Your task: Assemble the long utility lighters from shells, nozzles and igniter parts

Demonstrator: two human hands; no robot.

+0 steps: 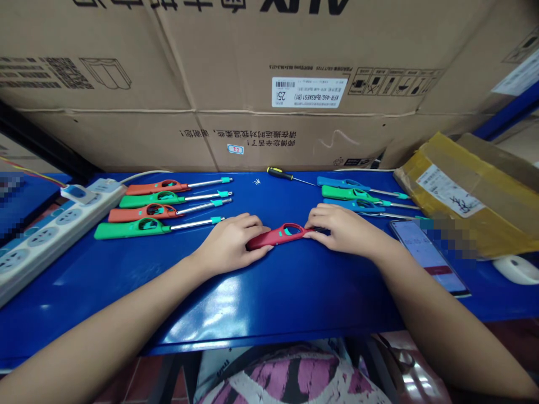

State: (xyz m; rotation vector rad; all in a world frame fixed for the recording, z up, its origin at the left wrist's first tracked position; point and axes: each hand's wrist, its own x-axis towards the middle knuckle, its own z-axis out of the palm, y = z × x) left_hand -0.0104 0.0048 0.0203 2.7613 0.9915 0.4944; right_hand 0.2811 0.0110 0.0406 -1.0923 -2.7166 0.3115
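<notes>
A red long-neck lighter lies across the middle of the blue table between my two hands. My left hand is closed round the butt of its handle. At the other end, my right hand pinches the lighter where the handle meets the metal tube, and my fingers hide most of that tube. To the left lie several orange and green lighters in a column, the nearest being a green lighter. On the right are blue lighters and a green lighter between them.
A screwdriver lies at the back beside small white bits. A power strip runs along the left. Rightward are a phone, a taped carton and a white mouse. A large cardboard box walls the back.
</notes>
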